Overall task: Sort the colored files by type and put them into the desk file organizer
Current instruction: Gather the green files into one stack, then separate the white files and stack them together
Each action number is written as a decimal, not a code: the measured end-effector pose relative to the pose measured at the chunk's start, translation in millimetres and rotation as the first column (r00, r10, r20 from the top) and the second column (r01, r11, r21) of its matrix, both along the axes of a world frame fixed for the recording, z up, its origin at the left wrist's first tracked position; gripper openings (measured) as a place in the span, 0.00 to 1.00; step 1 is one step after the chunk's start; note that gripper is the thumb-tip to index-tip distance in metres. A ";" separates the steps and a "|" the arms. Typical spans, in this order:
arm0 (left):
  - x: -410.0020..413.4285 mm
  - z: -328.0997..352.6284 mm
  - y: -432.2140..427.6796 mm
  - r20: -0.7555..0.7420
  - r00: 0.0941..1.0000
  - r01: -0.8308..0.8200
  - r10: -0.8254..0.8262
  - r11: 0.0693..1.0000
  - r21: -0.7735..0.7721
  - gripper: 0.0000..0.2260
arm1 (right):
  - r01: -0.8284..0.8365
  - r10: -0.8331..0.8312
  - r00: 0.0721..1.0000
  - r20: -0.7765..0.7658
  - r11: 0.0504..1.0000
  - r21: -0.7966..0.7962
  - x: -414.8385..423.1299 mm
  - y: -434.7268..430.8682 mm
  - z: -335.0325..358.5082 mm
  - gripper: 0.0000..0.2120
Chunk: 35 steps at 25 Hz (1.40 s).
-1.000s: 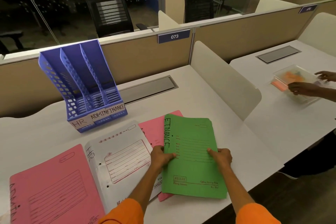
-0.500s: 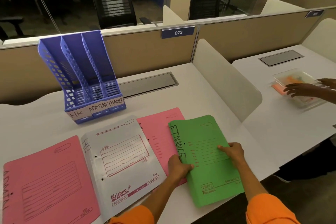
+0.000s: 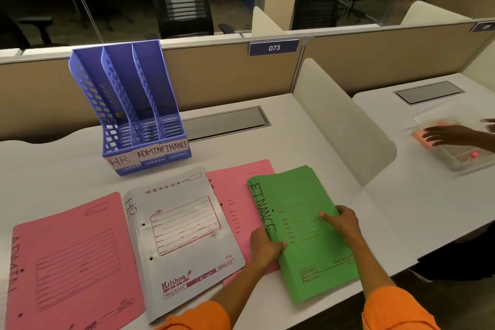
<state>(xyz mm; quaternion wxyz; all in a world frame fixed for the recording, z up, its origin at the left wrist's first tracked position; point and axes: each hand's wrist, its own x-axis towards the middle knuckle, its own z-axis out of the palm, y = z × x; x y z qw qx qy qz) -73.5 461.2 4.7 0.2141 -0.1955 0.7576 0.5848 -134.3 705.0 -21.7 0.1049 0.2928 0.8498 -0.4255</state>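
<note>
A green file [image 3: 305, 225] marked FINANCE lies near the desk's front edge, over a pink file [image 3: 235, 195]. My left hand [image 3: 263, 248] grips its left edge and my right hand [image 3: 342, 221] holds its right edge with fingers on top. To the left lie a white file [image 3: 182, 225] marked HR and a pink file [image 3: 75, 260] marked ADMIN. The blue three-slot organizer [image 3: 128, 104], labelled HR, ADMIN and FINANCE, stands at the back left with all slots bare.
A white divider panel [image 3: 345, 126] separates my desk from the neighbouring one, where another person's hand [image 3: 450, 135] rests on a clear plastic box [image 3: 455, 142]. A grey cable hatch [image 3: 227, 123] lies behind the files. A beige partition runs along the back.
The green file has shifted right and turned slightly, uncovering more of the pink file beneath. Both my hands stayed on its edges. The view moved closer to the desk.
</note>
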 end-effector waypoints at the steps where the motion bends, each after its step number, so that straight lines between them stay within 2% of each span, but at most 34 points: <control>1: -0.2 1.5 0.0 -0.011 1.000 0.005 -0.005 1.000 0.001 0.14 | -0.007 0.007 1.000 -0.003 1.000 0.010 -2.8 5.9 -10.5 0.26; 3: -0.3 1.1 -0.2 -0.026 0.999 0.023 -0.024 0.999 -0.023 0.16 | -0.019 0.020 1.000 -0.011 0.998 0.059 -10.5 23.3 -45.5 0.41; 5: -0.6 0.1 -1.2 -0.045 0.997 0.059 -0.062 0.997 -0.058 0.15 | -0.029 0.028 1.000 0.010 0.990 0.141 -10.7 18.1 -47.3 0.48; 8: -3.0 -2.6 -5.9 -0.070 0.990 0.111 -0.124 0.980 -0.164 0.14 | -0.056 0.048 0.998 0.033 0.959 0.278 -0.6 -17.7 -2.7 0.41; 11: -4.5 5.3 -15.3 -0.152 0.970 0.140 -0.192 0.944 -0.298 0.17 | -0.048 0.067 0.997 -0.040 0.931 0.361 -4.8 -38.1 11.2 0.38; 15: -4.3 14.8 -47.5 -0.283 0.895 0.104 -0.344 0.780 -0.618 0.26 | -0.113 0.190 0.961 -0.200 0.933 0.342 -18.8 -94.1 20.3 0.35; 17: -3.9 17.3 -71.2 -0.284 0.891 0.078 -0.353 0.737 -0.671 0.30 | -0.185 0.279 0.926 -0.255 0.922 0.339 -21.8 -134.2 27.1 0.33; 24: 10.9 20.2 -169.9 -0.298 0.921 -0.044 -0.250 0.694 -0.719 0.32 | -0.436 0.511 0.814 -0.276 0.851 0.293 -13.6 -264.6 24.0 0.33; 28: 29.7 16.3 -229.5 -0.357 0.923 -0.179 -0.147 0.657 -0.733 0.33 | -0.520 0.591 0.751 -0.294 0.804 0.289 -0.2 -332.5 25.2 0.30; 31: 49.2 22.4 -277.0 -0.318 0.947 -0.204 -0.037 0.694 -0.690 0.32 | -0.586 0.628 0.721 -0.293 0.778 0.228 13.6 -385.3 24.4 0.31; 35: 73.3 22.3 -337.8 -0.286 0.955 -0.263 0.075 0.659 -0.705 0.31 | -0.682 0.718 0.632 -0.293 0.694 0.231 34.3 -445.0 19.2 0.32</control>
